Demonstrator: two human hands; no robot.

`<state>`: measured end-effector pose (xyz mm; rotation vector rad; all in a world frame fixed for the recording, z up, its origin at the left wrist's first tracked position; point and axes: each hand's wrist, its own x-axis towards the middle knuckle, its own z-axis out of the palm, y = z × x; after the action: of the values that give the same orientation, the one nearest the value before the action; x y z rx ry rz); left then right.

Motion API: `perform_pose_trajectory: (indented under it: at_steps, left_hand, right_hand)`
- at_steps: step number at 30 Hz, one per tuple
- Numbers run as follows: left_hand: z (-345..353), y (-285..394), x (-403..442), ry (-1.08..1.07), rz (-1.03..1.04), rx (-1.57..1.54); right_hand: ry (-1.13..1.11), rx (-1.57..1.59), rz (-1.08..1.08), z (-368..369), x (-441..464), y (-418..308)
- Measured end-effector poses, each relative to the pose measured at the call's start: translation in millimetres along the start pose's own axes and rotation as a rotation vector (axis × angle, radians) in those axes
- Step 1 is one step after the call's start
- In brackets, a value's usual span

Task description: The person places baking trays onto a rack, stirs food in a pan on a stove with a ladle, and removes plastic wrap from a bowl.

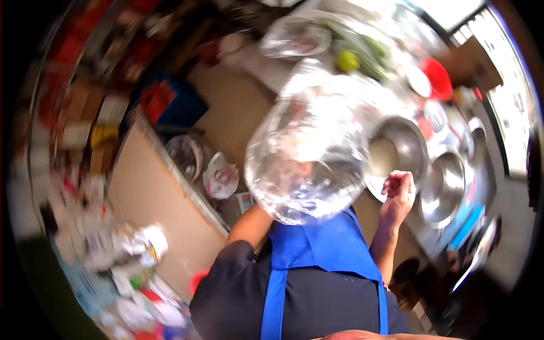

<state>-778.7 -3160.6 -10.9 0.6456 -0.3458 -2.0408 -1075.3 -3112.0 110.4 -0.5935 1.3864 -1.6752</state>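
Note:
A large clear plastic bag, puffed out and shiny, hangs in front of my chest. My left forearm runs up behind it, and the bag covers my left hand, so its fingers do not show. My right hand is raised just right of the bag with its fingers curled in. Whether anything small is inside those fingers is hidden. Beyond this hand, at the counter's near side, a steel bowl holds something pale. A second steel bowl stands to its right.
Green vegetables in plastic and a yellow-green round fruit lie on the far counter. A red bowl sits at the back right. To the left are a beige tabletop, a blue bin and a tied white bag.

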Motion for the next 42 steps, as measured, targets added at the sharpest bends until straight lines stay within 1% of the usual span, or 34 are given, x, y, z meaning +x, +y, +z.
perform_pose_trajectory:
  at_steps: [1,2,4,5,6,8,9,10,12,13,14,15,16,17,18,19,20,22,24,26,28,29,30,32,33,34,35,36,37,38,39,40,41,42]
  left_hand:
    - [8.4,-8.3,1.2,0.002,0.022,0.012]
    - [11.5,-13.0,0.3,0.002,0.064,0.023]
    - [19.1,-16.1,0.5,0.016,0.125,0.045]
    - [20.5,-18.4,0.3,0.028,0.159,0.060]
    - [20.5,-17.0,-2.1,0.040,0.198,0.081]
    - [13.2,-8.8,-21.4,0.062,0.301,0.166]
    - [8.7,-6.6,-28.6,0.092,0.356,0.228]
    - [6.0,-4.9,-35.5,0.126,0.420,0.316]
    - [-1.5,2.4,-52.6,0.215,0.595,0.604]
    - [-4.9,3.9,-62.4,0.283,0.680,0.773]
    - [-5.8,4.2,-71.1,0.342,0.743,0.896]
    - [-6.2,3.0,-78.5,0.401,0.788,1.001]
    - [-4.9,0.0,-84.6,0.437,0.805,1.001]
    - [-4.4,-3.8,-91.1,0.354,0.727,0.481]
    - [-4.9,-10.1,-96.4,0.250,0.627,-0.032]
    - [-3.9,-16.7,-103.7,0.267,0.641,-0.040]
    - [-1.9,-24.4,-113.3,0.317,0.678,0.025]
    - [3.8,-37.0,-130.0,0.401,0.738,0.153]
    - [23.4,-28.4,-146.7,0.235,0.781,-0.247]
    - [19.2,-26.1,-163.7,0.248,0.781,-0.504]
    - [-9.0,-31.3,-183.6,0.379,0.848,-0.341]
    - [-10.8,-28.0,-190.8,0.337,0.842,-0.572]
    - [-19.8,-29.3,-200.4,0.337,0.848,-0.575]
    - [-41.7,-20.5,-210.1,0.405,0.926,-0.519]
    - [-44.8,-8.6,-212.0,0.534,0.976,-0.500]
    - [-49.8,4.4,-216.2,0.530,0.973,-0.627]
    - [-56.5,16.3,-221.6,0.526,0.950,-0.758]
    - [-52.4,32.6,-227.7,0.615,0.878,-0.890]
    - [-40.8,53.9,-225.5,0.757,0.871,-0.868]
    - [-54.1,64.6,-231.8,0.731,0.824,-0.837]
    - [-72.8,70.8,-245.0,0.535,0.727,-0.869]
    - [-93.3,80.8,-254.9,0.349,0.632,-0.903]
    - [-114.3,89.7,-259.3,0.349,0.602,-0.888]
    - [-133.9,93.4,-261.7,0.459,0.623,-0.756]
  right_hand:
    - [-0.057,0.029,0.099,21.8,17.7,-2.1]
    - [-0.070,0.100,0.234,39.6,32.6,-2.0]
    - [-0.134,0.149,0.438,63.2,73.0,19.0]
    - [-0.253,0.096,0.482,75.5,86.1,22.6]
    - [-0.292,-0.108,0.415,90.5,90.4,28.6]
    - [-0.625,0.220,0.680,102.6,102.4,41.2]
    - [-0.829,0.510,0.866,104.7,116.2,56.7]
    - [-0.937,0.638,0.870,111.9,121.5,62.9]
    - [-0.919,0.723,0.919,151.0,97.4,42.4]
    - [-1.117,0.873,0.955,143.8,120.9,73.4]
    - [-1.090,0.832,0.987,155.4,109.7,60.9]
    - [-1.035,0.811,1.033,158.6,111.1,67.2]
    - [-0.976,0.789,1.065,161.6,112.9,70.8]
    - [-0.908,0.693,0.983,170.9,97.1,62.2]
    - [-1.086,0.701,1.070,171.0,101.6,69.1]
    - [-1.062,0.636,1.026,174.1,99.0,72.3]
    - [-1.030,0.571,0.982,179.1,88.0,72.6]
    - [-1.051,0.486,0.902,189.7,71.8,79.7]
    - [-1.070,0.527,0.902,197.2,62.0,87.9]
    - [-1.067,0.610,0.826,207.7,48.2,82.7]
    - [-1.067,0.677,0.906,214.3,48.0,89.0]
    - [-1.088,0.670,0.922,218.7,47.2,93.0]
    - [-1.109,0.664,0.939,224.7,42.7,95.7]
    - [-1.138,0.536,0.890,243.4,28.4,89.6]
    - [-1.227,0.407,0.742,251.8,14.4,80.7]
    - [-1.321,0.300,0.528,262.8,3.0,88.8]
    - [-1.375,0.132,0.459,272.1,-10.5,87.8]
    - [-1.482,-0.006,0.300,283.4,-25.9,85.9]
    - [-1.658,-0.028,-0.096,295.3,-37.4,103.2]
    - [-1.740,-0.124,-0.322,310.7,-57.7,96.7]
    - [-1.792,-0.144,-0.478,323.4,-77.8,111.2]
    - [-1.868,-0.173,-0.529,334.7,-98.3,129.0]
    - [-1.914,-0.216,-0.559,348.2,-117.7,138.5]
    - [-1.896,-0.186,-0.610,360.5,-137.4,150.8]
